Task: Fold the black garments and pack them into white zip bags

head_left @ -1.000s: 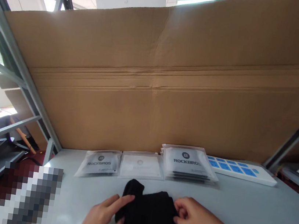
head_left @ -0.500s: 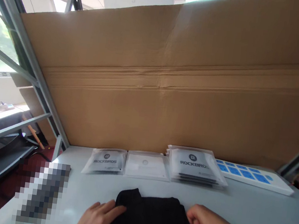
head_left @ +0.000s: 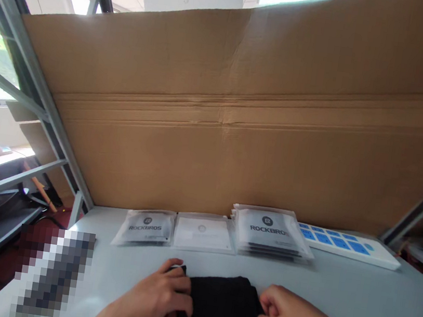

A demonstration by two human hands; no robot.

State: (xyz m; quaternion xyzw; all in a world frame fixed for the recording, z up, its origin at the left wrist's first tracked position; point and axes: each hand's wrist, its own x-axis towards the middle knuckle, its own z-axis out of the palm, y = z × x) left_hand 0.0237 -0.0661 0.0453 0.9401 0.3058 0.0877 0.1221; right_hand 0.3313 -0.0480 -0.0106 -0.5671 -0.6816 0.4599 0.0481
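Note:
A folded black cloth [head_left: 225,307] lies on the grey table [head_left: 353,299] right in front of me. My left hand [head_left: 158,300] rests on the cloth's left end with its fingers curled over the fabric. At the cloth's right edge my right hand [head_left: 287,316] pinches the fabric between curled fingers. Both hands touch the cloth and hold it flat against the tabletop.
Behind the cloth lie a ROCKBROS plastic pouch [head_left: 145,227], a clear flat bag [head_left: 203,232] and a stack of ROCKBROS pouches [head_left: 270,231]. A white and blue power strip [head_left: 345,244] lies at the right. A big cardboard sheet [head_left: 240,120] stands behind. A metal frame [head_left: 29,80] runs along the left.
The raised flap at the cloth's left end has been laid down. My left hand has moved onto the cloth's left end, and my right hand stays at the right edge.

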